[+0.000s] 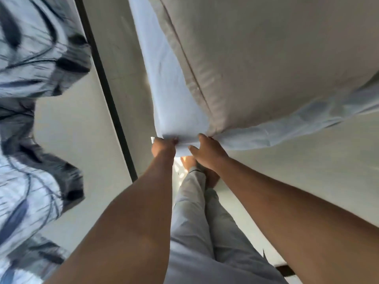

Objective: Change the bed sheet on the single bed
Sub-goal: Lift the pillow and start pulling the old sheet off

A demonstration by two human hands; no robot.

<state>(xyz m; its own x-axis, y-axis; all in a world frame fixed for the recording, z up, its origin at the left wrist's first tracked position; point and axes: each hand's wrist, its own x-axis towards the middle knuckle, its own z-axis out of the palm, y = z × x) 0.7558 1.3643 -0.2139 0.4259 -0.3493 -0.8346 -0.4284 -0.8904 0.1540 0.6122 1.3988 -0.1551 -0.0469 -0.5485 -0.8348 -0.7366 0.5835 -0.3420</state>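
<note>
the pale blue bed sheet (174, 111) is at the corner of the mattress (266, 58), which fills the upper right of the head view. the sheet runs along the mattress's left side and along its near edge, and the two runs meet at the corner just above the hands. the mattress is beige-grey with a stitched seam line running parallel to its left edge, and its top is bare where it shows.

the left hand (164, 147) has its grip closed on the sheet at the corner, fingers curled into a bunched fold of the cloth. the right hand (207, 152) is just beside it, touching the sheet on the other side of the corner; its fingers lie fairly straight against the cloth with the thumb spread out, pressing rather than pinching, though the fingertips are partly hidden under the fold. both forearms are bare and reach forward from the bottom of the view.

between the arms, the person's legs in light grey trousers (194, 222) stand on the pale floor (82, 140), with bare feet (205, 171) just below the hands, close to the mattress corner.

to the left, well apart from the bed, a crumpled patterned cloth (30, 99) in white, blue and dark grey lies blurred along the edge of the view. a dark strip (110, 95) runs diagonally between that cloth and the mattress.
</note>
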